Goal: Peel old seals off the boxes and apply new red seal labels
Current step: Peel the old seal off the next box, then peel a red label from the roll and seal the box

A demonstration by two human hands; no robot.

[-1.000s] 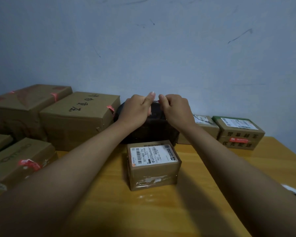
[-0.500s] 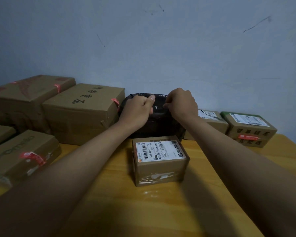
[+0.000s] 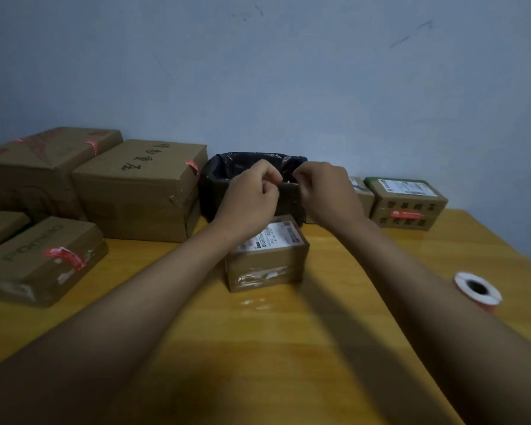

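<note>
Left hand (image 3: 252,191) and right hand (image 3: 325,191) curled, fingertips pinched together over black-lined bin (image 3: 221,179) behind small box (image 3: 267,259) mid-bench (image 3: 258,348); pinched item too small to identify; label roll (image 3: 477,290) right.

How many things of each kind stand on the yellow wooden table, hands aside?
Brown cardboard boxes: 7
Black plastic-lined bin: 1
Red-and-white roll of seal labels: 1
Total: 9
</note>
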